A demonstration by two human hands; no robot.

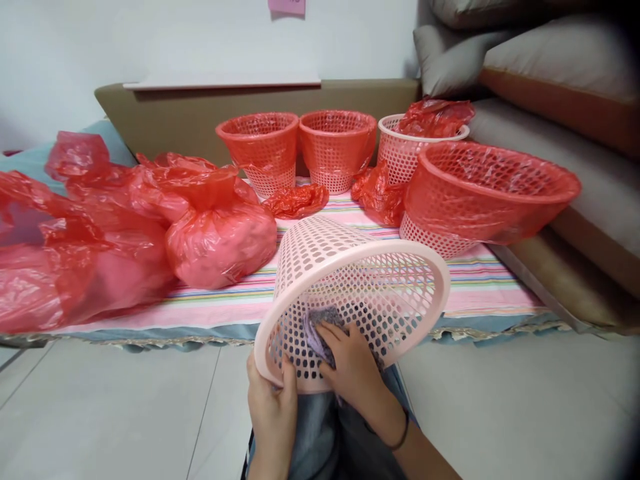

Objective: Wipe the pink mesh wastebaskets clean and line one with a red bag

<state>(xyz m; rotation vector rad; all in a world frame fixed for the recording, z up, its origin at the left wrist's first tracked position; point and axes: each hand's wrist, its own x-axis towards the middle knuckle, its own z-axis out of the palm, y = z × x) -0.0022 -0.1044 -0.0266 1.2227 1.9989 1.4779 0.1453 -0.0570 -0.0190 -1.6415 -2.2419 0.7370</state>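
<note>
A pale pink perforated plastic basket (350, 280) lies tilted on its side over my lap, its mouth facing me. My left hand (273, 403) grips its lower rim, thumb over the edge. My right hand (353, 367) reaches inside the basket and presses a grey-purple cloth (320, 327) against the inner wall, fingers closed on it.
On the striped mat (480, 280) stand several red and pink baskets lined with red plastic bags, one large (490, 190) at the right. A heap of red bags (125, 220) lies at the left. A grey sofa (575, 153) borders the right. Tiled floor (125, 407) below.
</note>
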